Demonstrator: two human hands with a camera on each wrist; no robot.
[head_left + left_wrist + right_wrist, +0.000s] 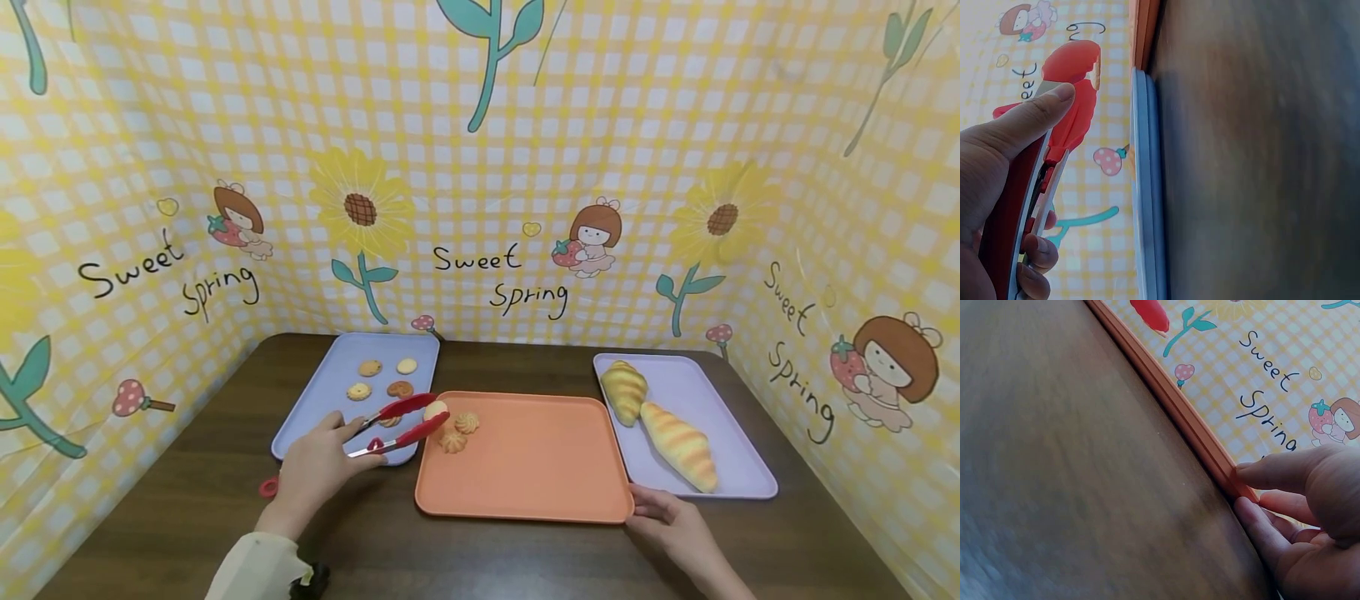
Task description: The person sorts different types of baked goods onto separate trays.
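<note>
Yellow-checked cloth (457, 200) reads "Sweet Spring"; left hand (317, 460) grips red tongs (408, 406), right hand (678, 531) pinches orange tray (540, 458).

In the head view, the left hand (318, 462) partly hides red tongs (408, 405).

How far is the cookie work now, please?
Seemingly done: two cookies lie on the orange tray. In hand: red tongs hold another cookie at its left end. Possibly left: cookies on the blue tray, perhaps also the breads on the purple tray.
</note>
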